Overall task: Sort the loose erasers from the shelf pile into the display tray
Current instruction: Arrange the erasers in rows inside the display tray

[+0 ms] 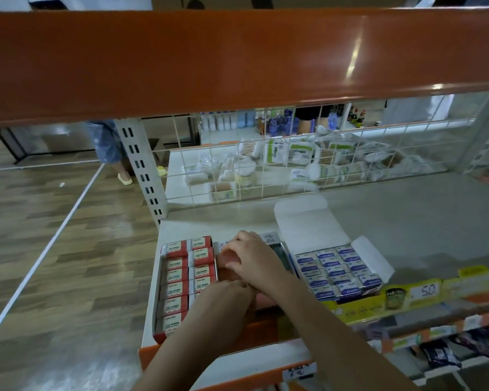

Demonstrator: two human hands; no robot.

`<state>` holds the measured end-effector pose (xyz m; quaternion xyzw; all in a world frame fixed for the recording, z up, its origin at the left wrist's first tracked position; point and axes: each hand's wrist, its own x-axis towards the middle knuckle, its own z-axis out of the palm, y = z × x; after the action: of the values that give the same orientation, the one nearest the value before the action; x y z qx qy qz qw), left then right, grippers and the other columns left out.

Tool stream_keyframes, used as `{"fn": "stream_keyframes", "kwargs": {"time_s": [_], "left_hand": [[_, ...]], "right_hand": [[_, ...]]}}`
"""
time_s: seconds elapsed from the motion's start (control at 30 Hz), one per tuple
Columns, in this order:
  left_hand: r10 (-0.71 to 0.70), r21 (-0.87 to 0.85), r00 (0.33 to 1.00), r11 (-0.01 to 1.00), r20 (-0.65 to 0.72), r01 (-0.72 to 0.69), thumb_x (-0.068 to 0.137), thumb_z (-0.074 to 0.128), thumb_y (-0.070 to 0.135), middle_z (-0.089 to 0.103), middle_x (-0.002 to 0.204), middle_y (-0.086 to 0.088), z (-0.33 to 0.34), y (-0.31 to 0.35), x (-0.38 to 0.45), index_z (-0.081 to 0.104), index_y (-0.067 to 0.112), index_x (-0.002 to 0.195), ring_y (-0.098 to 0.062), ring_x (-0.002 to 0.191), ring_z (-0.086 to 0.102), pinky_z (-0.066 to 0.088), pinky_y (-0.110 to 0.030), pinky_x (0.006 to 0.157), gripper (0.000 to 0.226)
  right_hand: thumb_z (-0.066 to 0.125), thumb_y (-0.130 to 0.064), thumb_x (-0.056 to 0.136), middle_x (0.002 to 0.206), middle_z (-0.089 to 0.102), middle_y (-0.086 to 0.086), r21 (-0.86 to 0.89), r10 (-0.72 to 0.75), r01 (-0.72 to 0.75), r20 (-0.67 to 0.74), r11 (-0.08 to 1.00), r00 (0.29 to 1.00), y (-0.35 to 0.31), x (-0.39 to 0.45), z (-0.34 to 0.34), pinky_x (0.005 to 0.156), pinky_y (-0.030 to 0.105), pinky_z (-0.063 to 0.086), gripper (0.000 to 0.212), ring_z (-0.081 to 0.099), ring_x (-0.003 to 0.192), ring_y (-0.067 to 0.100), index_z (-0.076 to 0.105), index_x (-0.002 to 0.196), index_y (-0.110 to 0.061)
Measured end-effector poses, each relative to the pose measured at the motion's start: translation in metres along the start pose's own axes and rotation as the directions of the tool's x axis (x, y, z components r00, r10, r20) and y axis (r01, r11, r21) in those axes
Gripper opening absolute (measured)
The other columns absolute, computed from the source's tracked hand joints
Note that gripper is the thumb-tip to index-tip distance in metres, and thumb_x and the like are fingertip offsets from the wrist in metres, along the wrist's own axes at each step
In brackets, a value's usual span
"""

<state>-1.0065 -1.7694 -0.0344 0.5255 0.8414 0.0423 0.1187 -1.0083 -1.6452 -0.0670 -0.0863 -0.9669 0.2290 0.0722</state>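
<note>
A display tray (156, 283) at the shelf's front left holds two rows of red-and-cream 2B erasers (178, 273). Right of it stands a narrower middle tray (277, 249) with pinkish erasers (226, 273) in it. My right hand (256, 259) lies over that middle tray with fingers curled down onto the erasers. My left hand (227, 299) is at the tray's near end, fingers bent onto its contents; what they hold is hidden. A third open box (376, 253) on the right holds blue-and-white erasers (333, 270).
An orange shelf beam (237, 60) hangs low overhead. A white wire grid (294, 159) closes the shelf's back, with packs of cotton swabs (280, 162) behind it. Price labels (424, 290) line the front edge. A person's legs (110, 148) stand in the aisle at left.
</note>
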Motion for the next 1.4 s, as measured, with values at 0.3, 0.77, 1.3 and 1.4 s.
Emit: {"fn": "stream_keyframes", "kwargs": {"time_s": [0.3, 0.77, 1.3, 1.4], "left_hand": [[0.097, 0.195, 0.995, 0.977, -0.039, -0.088, 0.097, 0.037, 0.040, 0.056, 0.123, 0.005, -0.031, 0.000, 0.038, 0.050, 0.029, 0.122, -0.012, 0.109, 0.054, 0.044, -0.029, 0.092, 0.030], [0.321, 0.352, 0.922, 0.906, -0.217, -0.233, 0.096, 0.039, 0.044, 0.055, 0.125, -0.001, -0.040, 0.229, 0.189, 0.053, 0.022, 0.126, -0.024, 0.114, 0.051, 0.038, -0.034, 0.091, 0.039], [0.355, 0.270, 0.916, 0.915, -0.187, -0.299, 0.095, 0.041, 0.044, 0.055, 0.121, -0.003, 0.017, 0.463, 0.376, 0.055, 0.021, 0.122, -0.024, 0.112, 0.051, 0.040, -0.036, 0.090, 0.038], [0.376, 0.254, 0.901, 0.913, -0.218, -0.319, 0.095, 0.042, 0.043, 0.059, 0.119, -0.003, 0.023, 0.483, 0.408, 0.057, 0.020, 0.120, -0.024, 0.109, 0.054, 0.042, -0.035, 0.087, 0.037]], "right_hand": [[0.058, -0.026, 0.091, 0.124, 0.056, 0.007, -0.075, -0.027, 0.029, 0.030, 0.997, 0.999, 0.026, -0.002, -0.075, 0.090, 0.029, 0.038, 0.035, 0.050, 0.113, 0.022, 0.059, 0.123, -0.011], [0.054, -0.024, 0.091, 0.126, 0.053, 0.009, -0.242, 0.378, -0.438, -0.259, 0.865, 0.889, 0.227, -0.146, -0.204, 0.098, 0.035, 0.039, 0.036, 0.044, 0.120, 0.026, 0.055, 0.126, -0.017], [0.050, -0.020, 0.093, 0.128, 0.050, 0.014, -0.191, 0.640, -0.712, -0.325, 0.676, 0.696, 0.460, -0.281, -0.324, 0.097, 0.038, 0.041, 0.038, 0.044, 0.121, 0.030, 0.050, 0.130, -0.012], [0.049, -0.022, 0.094, 0.130, 0.047, 0.012, -0.166, 0.673, -0.729, -0.290, 0.664, 0.680, 0.499, -0.285, -0.333, 0.101, 0.039, 0.039, 0.039, 0.041, 0.124, 0.029, 0.048, 0.132, -0.014]]}}
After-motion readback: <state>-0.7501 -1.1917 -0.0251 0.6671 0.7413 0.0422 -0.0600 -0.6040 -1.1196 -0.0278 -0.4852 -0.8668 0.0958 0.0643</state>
